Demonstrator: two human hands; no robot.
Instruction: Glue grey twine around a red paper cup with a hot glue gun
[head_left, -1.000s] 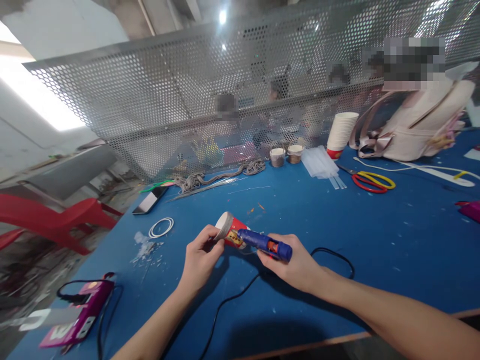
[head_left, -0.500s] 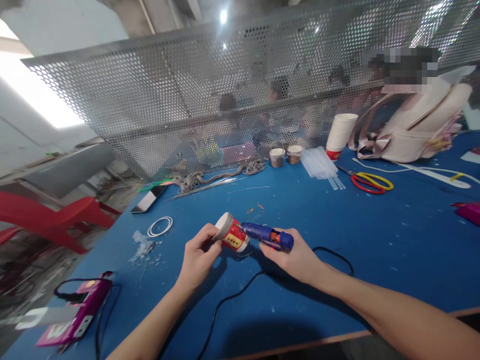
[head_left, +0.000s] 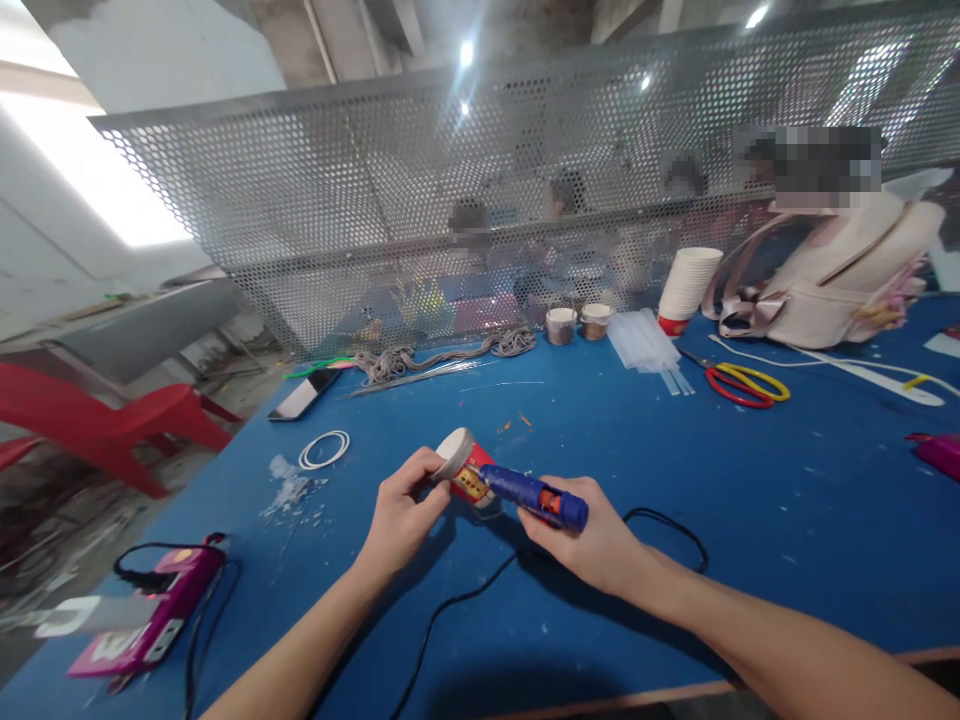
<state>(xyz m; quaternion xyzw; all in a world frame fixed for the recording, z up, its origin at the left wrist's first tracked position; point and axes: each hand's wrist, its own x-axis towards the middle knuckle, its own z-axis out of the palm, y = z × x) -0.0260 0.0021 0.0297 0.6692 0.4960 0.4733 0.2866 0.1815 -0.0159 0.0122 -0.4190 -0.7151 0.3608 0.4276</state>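
My left hand [head_left: 409, 500] grips a red and white paper cup [head_left: 471, 482] near its rim, where grey cord is wound round it. The cup lies tilted, mouth to the upper left, just above the table. In my right hand [head_left: 577, 530] is a blue glue gun [head_left: 532, 496], its nozzle at the cup's printed side, close to the cord. Whether the nozzle touches the cup I cannot tell. A black cable [head_left: 465, 597] runs from under my right hand across the table.
On the blue table [head_left: 675, 600] are grey cord [head_left: 390, 366], two cord-wrapped cups [head_left: 561, 328], glue sticks [head_left: 643, 340], stacked paper cups [head_left: 688, 290], scissors [head_left: 742, 385], a phone [head_left: 304, 394], a white ring [head_left: 324, 450] and a pink power strip [head_left: 161, 610]. A pale backpack [head_left: 832, 280] stands beyond, before a perforated metal screen [head_left: 315, 200].
The glue gun's nozzle has shifted left and slightly down along the cup, nearer the cord. Both hands keep their hold. The whole view has tilted up a little.
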